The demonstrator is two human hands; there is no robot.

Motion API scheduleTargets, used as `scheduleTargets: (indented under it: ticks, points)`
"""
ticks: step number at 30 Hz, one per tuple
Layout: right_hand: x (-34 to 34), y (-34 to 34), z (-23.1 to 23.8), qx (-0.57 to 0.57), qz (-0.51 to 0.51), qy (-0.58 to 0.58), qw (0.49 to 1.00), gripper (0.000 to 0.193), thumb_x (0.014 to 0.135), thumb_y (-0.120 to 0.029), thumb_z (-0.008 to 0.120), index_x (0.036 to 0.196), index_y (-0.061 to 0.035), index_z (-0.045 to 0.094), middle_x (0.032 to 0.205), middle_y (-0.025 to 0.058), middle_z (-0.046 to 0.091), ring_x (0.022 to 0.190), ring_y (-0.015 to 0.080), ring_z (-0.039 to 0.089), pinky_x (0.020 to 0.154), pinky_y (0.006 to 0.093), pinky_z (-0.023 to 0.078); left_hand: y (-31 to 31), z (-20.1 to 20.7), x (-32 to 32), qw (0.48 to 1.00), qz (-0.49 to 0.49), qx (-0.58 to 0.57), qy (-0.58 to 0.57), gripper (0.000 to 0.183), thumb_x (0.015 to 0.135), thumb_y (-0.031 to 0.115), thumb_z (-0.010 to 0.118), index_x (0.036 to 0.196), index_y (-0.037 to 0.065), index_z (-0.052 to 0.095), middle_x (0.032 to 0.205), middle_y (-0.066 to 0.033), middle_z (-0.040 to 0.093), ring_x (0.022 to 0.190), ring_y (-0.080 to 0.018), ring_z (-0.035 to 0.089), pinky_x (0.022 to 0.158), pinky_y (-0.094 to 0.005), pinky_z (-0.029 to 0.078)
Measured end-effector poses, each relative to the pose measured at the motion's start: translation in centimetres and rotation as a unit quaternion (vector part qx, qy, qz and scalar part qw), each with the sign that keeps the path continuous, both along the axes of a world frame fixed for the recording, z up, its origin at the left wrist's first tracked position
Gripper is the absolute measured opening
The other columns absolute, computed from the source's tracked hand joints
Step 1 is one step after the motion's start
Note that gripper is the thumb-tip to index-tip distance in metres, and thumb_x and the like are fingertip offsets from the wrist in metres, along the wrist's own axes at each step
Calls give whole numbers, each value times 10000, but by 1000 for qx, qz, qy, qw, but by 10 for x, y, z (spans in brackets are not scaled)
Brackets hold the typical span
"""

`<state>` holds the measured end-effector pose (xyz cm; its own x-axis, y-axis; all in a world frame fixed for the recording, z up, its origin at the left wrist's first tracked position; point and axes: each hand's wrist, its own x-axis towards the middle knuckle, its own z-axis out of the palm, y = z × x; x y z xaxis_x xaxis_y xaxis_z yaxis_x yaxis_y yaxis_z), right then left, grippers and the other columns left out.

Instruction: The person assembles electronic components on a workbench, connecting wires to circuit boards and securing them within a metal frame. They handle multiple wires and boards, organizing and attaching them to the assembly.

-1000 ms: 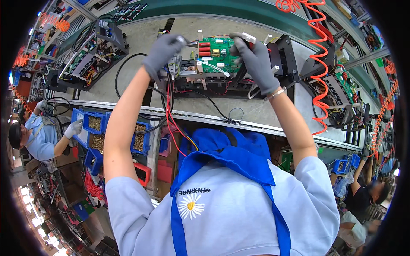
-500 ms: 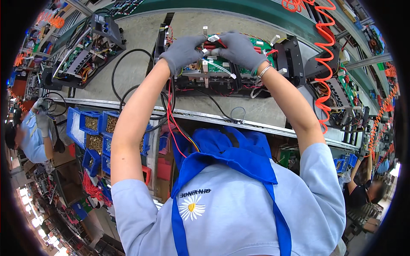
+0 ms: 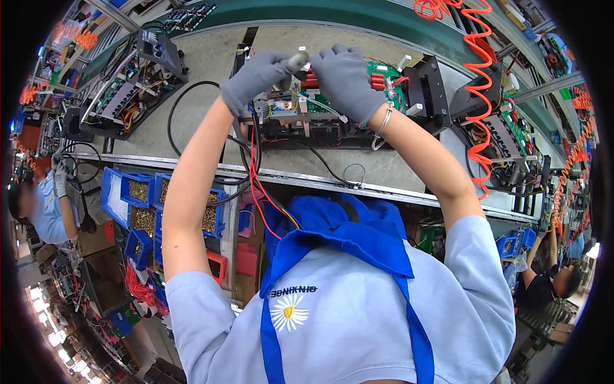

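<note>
Both my hands, in grey gloves, are raised close together over an open electronic unit with a green circuit board (image 3: 377, 67) and a black end panel (image 3: 427, 96). My left hand (image 3: 261, 78) is closed, thumb and fingers pinched at the unit's left part; whatever is in that pinch cannot be made out. Just to its right my right hand (image 3: 346, 82) has curled fingers, their tips near the left hand's and their contents hidden. White-tipped wires (image 3: 326, 107) lie below the right hand. Red wires (image 3: 253, 153) hang from the unit's left side towards my apron.
Black cable (image 3: 171, 121) loops left of the unit. Another open unit (image 3: 128, 96) stands further left, and one more (image 3: 505, 137) to the right. A coiled orange hose (image 3: 476, 96) hangs at right. Blue bins (image 3: 144, 221) of small metal parts sit below the bench edge. Other people are at both sides.
My left hand has shifted a little left and up. The right hand has turned, its fingers now pointing further upward. The white connector that showed between them is no longer visible.
</note>
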<state>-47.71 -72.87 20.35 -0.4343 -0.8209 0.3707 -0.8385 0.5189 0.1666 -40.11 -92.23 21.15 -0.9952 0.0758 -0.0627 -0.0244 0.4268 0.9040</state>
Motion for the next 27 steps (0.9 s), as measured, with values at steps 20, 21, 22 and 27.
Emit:
scheduleTargets:
  ticks: [20,21,22,27]
  points:
    - [-25,-2,36,225,162,-122,953,163,839,-231,579,849,-87,655,684,159,596,719,345,615,753,460,451,13,-31,18,889,-24,-444,109,320,729,203,680,1048,195,700,843,-32,688,962,-258,597,1048,-434,342]
    - [-26,-3,36,253,156,-112,948,158,831,-227,582,819,-83,648,681,153,597,719,343,615,752,455,451,14,-31,17,882,-35,-458,107,279,733,210,676,1009,196,712,836,-38,685,947,-254,597,1050,-431,340]
    - [-26,-5,36,254,158,-109,948,144,809,-211,579,800,-92,660,680,152,611,713,344,627,769,445,452,14,-32,17,874,-44,-473,102,240,737,218,671,970,197,725,829,-44,682,931,-251,597,1051,-428,339]
    - [-25,-12,38,276,176,-100,939,128,762,-182,574,750,-105,677,685,154,636,699,349,646,791,435,459,8,-37,21,869,-17,-470,156,150,741,230,656,851,190,749,791,-63,661,915,-244,601,1064,-424,330]
